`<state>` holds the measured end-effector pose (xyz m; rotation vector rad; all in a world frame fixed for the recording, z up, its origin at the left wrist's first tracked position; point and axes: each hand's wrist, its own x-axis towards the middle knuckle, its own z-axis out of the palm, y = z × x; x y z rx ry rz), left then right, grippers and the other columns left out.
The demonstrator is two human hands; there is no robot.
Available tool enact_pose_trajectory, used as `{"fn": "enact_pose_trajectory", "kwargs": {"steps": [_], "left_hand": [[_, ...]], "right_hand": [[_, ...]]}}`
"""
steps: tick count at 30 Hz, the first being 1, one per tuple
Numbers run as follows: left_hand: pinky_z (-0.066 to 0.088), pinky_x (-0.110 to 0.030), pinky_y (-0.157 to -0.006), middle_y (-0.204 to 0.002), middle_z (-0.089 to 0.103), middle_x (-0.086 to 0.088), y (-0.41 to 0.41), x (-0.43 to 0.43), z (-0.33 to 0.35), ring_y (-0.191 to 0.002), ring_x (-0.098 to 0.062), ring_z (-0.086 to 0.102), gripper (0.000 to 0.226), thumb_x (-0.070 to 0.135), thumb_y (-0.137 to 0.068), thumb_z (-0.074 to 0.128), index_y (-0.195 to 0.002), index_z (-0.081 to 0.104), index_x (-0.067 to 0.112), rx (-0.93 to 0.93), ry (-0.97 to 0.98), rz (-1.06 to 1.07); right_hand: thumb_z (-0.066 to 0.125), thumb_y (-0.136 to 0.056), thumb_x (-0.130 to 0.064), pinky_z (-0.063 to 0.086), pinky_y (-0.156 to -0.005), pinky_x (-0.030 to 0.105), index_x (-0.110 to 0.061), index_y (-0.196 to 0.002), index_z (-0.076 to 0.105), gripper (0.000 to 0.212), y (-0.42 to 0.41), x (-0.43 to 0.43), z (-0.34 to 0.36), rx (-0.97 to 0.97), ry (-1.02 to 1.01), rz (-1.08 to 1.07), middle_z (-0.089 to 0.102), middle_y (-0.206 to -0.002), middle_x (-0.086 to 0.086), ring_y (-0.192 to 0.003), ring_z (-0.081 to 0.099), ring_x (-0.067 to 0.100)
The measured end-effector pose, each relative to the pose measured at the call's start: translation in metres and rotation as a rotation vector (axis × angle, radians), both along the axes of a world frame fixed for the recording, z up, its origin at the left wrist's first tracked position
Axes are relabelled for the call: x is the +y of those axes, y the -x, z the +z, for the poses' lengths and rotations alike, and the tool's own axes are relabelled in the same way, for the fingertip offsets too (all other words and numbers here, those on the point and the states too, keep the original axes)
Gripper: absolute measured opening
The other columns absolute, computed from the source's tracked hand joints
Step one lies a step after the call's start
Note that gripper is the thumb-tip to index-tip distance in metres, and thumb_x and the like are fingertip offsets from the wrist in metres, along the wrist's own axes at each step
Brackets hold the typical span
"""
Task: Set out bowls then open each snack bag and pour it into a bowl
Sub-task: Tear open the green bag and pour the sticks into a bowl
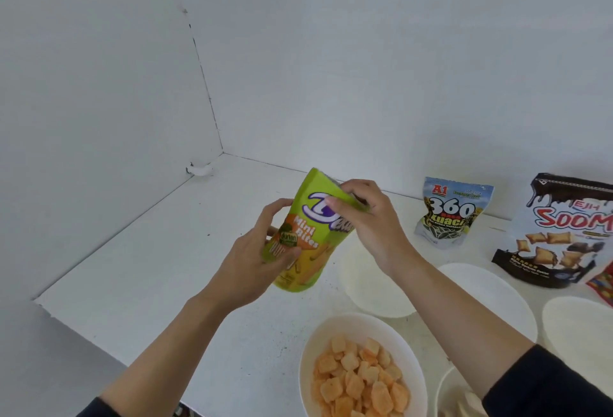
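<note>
A green "Mini Bites" snack bag [306, 251] is held upright above the white counter [185, 251]. My left hand [258, 257] grips its lower left side. My right hand [368, 221] pinches the bag's top right corner. Just right of the bag sits a white bowl [371, 287] with nothing visible in it, partly hidden by my right forearm. Nearer to me, a white bowl [361, 327] holds orange puffed snacks [361, 380].
At the back right stand a "360 Kuaci" seed bag [451, 214] and a dark "Soom" bag [564, 231], with a red packet [602, 284] at the frame edge. Two more white bowls [491, 287] [580, 323] sit right. A wall corner bounds the counter's far left.
</note>
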<state>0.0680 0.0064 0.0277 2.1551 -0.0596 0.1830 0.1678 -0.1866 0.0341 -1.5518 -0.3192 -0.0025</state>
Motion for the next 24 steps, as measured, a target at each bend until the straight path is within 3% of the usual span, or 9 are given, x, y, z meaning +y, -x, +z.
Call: {"fn": "enact_pose_trajectory", "kwargs": {"steps": [2, 4, 7, 10, 15, 19, 22, 24], "left_hand": [[0.057, -0.018, -0.069, -0.111, 0.066, 0.014, -0.002, -0.003, -0.002, -0.096, -0.006, 0.071, 0.066, 0.037, -0.095, 0.067, -0.139, 0.026, 0.065, 0.013, 0.100, -0.006], [0.060, -0.023, -0.077, -0.115, 0.067, 0.013, -0.006, -0.007, -0.005, -0.100, -0.010, 0.072, 0.065, 0.037, -0.094, 0.066, -0.142, 0.029, 0.063, 0.012, 0.212, -0.039], [0.061, -0.031, -0.085, -0.125, 0.064, 0.019, -0.012, -0.016, -0.011, -0.111, -0.014, 0.069, 0.054, 0.027, -0.096, 0.065, -0.137, 0.044, 0.056, -0.021, 0.369, -0.051], [0.061, -0.042, -0.090, -0.129, 0.064, 0.006, -0.018, -0.028, -0.018, -0.114, -0.025, 0.067, 0.038, 0.023, -0.094, 0.066, -0.127, 0.058, 0.040, -0.059, 0.541, 0.024], [0.058, -0.046, -0.089, -0.125, 0.068, -0.006, -0.023, -0.044, -0.028, -0.118, -0.031, 0.065, 0.015, 0.021, -0.093, 0.064, -0.108, 0.066, 0.022, -0.112, 0.763, 0.115], [0.061, -0.044, -0.081, -0.130, 0.068, -0.007, -0.029, -0.046, -0.028, -0.117, -0.035, 0.067, 0.030, 0.014, -0.090, 0.068, -0.119, 0.060, 0.020, -0.007, 0.931, 0.106], [0.062, -0.047, -0.079, -0.130, 0.067, -0.007, -0.033, -0.046, -0.028, -0.117, -0.038, 0.067, 0.034, 0.012, -0.090, 0.068, -0.121, 0.059, 0.022, 0.015, 0.932, 0.093], [0.060, -0.054, -0.086, -0.130, 0.067, -0.009, -0.034, -0.045, -0.026, -0.118, -0.039, 0.065, 0.036, 0.014, -0.087, 0.070, -0.121, 0.060, 0.022, 0.014, 0.911, 0.090]], "right_hand": [[0.080, -0.084, -0.026, 0.052, -0.083, 0.032, -0.025, -0.084, 0.074, 0.006, -0.002, -0.009, 0.005, 0.089, -0.061, -0.038, 0.065, -0.118, 0.011, -0.108, 0.066, 0.025], [0.078, -0.086, -0.028, 0.052, -0.079, 0.036, -0.022, -0.082, 0.073, 0.009, -0.003, -0.019, 0.009, 0.145, -0.119, -0.045, 0.067, -0.118, 0.016, -0.099, 0.069, 0.028], [0.076, -0.088, -0.025, 0.049, -0.075, 0.036, -0.014, -0.084, 0.068, 0.014, -0.001, -0.031, 0.016, 0.177, -0.193, -0.089, 0.072, -0.102, 0.011, -0.084, 0.069, 0.021], [0.075, -0.089, -0.026, 0.051, -0.068, 0.032, -0.017, -0.085, 0.069, 0.012, 0.001, -0.038, 0.020, 0.216, -0.210, -0.139, 0.072, -0.105, 0.012, -0.081, 0.070, 0.017], [0.073, -0.090, -0.035, 0.049, -0.070, 0.033, -0.026, -0.083, 0.068, 0.013, 0.003, -0.044, 0.011, 0.262, -0.161, -0.164, 0.066, -0.118, 0.011, -0.092, 0.071, 0.022], [0.071, -0.090, -0.042, 0.052, -0.077, 0.037, -0.039, -0.097, 0.067, 0.008, 0.008, -0.051, 0.001, 0.296, -0.098, -0.171, 0.051, -0.133, 0.006, -0.116, 0.063, 0.028], [0.070, -0.092, -0.036, 0.055, -0.072, 0.035, -0.048, -0.099, 0.061, 0.016, 0.012, -0.057, 0.000, 0.271, -0.063, -0.124, 0.053, -0.127, 0.005, -0.110, 0.066, 0.025], [0.071, -0.092, -0.036, 0.055, -0.073, 0.031, -0.050, -0.108, 0.055, 0.027, 0.013, -0.062, 0.003, 0.180, 0.018, -0.131, 0.050, -0.125, 0.002, -0.107, 0.064, 0.020]]}}
